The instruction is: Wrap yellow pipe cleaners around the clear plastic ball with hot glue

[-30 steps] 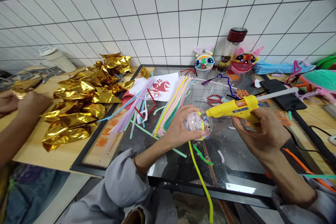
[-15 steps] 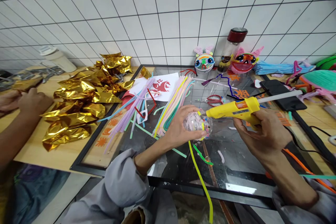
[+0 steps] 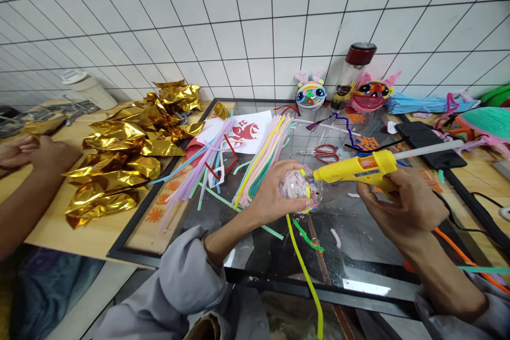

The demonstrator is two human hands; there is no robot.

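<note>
My left hand is closed around a clear plastic ball with whitish and coloured bits in it and yellow strips on its surface. A yellow pipe cleaner runs from below the ball down past the table edge. In my right hand is a yellow glue gun, with a white glue stick poking out of its back. The gun's nozzle points left, close to the ball's upper right side; I cannot tell whether they touch.
Pipe cleaner bundles, red scissors and a phone lie around. Behind stand a decorated ball with eyes, a pink one and a bottle. Gold foil lies left, near another person's hands.
My right hand and the glue gun have shifted very slightly right. My left hand and the ball stay in place. The other person's fingers at the left have moved a little.
</note>
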